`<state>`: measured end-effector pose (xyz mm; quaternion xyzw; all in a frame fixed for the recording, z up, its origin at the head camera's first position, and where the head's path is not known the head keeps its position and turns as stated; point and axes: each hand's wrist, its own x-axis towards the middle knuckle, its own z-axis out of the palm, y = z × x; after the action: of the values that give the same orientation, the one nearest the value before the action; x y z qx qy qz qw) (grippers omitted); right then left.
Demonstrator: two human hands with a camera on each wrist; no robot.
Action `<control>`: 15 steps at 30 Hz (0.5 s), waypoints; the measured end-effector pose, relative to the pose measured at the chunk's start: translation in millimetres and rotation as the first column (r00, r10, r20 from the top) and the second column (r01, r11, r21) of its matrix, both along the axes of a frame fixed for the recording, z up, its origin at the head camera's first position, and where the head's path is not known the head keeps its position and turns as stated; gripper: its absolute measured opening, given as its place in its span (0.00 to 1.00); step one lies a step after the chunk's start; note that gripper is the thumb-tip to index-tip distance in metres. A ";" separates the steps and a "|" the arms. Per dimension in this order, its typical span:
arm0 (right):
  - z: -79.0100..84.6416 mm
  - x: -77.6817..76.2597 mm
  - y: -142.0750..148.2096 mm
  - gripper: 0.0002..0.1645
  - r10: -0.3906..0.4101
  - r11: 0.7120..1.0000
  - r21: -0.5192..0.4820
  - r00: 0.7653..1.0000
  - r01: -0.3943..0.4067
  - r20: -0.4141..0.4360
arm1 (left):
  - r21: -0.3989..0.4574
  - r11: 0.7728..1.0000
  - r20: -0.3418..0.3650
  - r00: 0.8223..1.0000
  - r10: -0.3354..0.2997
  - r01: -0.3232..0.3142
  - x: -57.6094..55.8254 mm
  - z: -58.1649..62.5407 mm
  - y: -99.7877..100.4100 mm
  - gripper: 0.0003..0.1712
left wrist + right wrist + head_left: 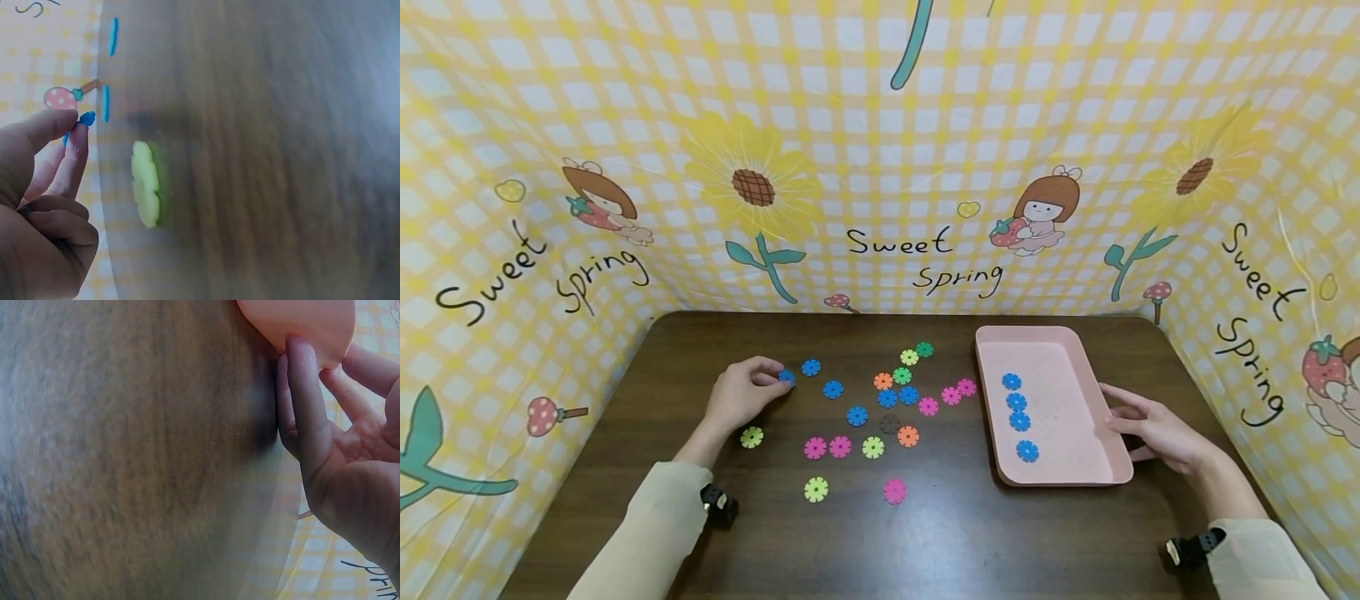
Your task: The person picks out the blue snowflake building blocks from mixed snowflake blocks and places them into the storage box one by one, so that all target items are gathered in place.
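Note:
My left hand (741,396) pinches a blue notched disc (786,377) between thumb and fingers at the left of the scattered discs. In the left wrist view the blue disc (87,119) shows at the fingertips, partly hidden by them. Two loose blue discs, one of them a near blue disc (811,367), lie just right of this hand. A yellow-green disc (752,437) lies nearer the front. At the right, my right hand (1168,433) touches the pink tray (1060,335) on its right side, fingers fairly straight against the wall. Several blue discs (1017,402) lie in the tray.
On the brown table (760,542), pink discs (840,447), orange discs (907,436), green discs (902,376) and a dark brown disc (889,424) lie between hand and tray. A checked cloth (880,167) rises behind the table and on both sides.

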<state>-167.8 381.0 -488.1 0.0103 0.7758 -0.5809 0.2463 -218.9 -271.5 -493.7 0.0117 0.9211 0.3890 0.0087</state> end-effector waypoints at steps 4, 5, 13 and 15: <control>-0.5 -0.3 0.1 0.47 -0.001 1.000 0.000 1.000 0.001 -0.002 | 0.051 0.999 -0.022 1.000 -0.008 0.009 0.6 4.4 7.3 0.21; -0.6 -0.3 0.2 0.47 0.000 1.000 -0.001 1.000 0.000 -0.002 | 0.060 0.998 -0.023 1.000 -0.011 0.012 0.7 5.7 9.6 0.22; -0.4 -0.1 0.8 0.47 0.004 1.000 -0.015 1.000 -0.004 -0.002 | 0.133 0.990 -0.035 0.999 -0.038 0.043 -2.1 16.9 36.1 0.23; -0.2 0.0 0.6 0.47 0.004 1.000 -0.014 1.000 -0.004 -0.002 | 0.147 0.987 -0.046 0.998 -0.054 0.060 -3.7 19.3 44.9 0.22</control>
<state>-167.8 381.6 -488.2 0.0062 0.7720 -0.5858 0.2468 -222.6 -226.5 -474.4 0.0467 0.8891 0.4554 -0.0003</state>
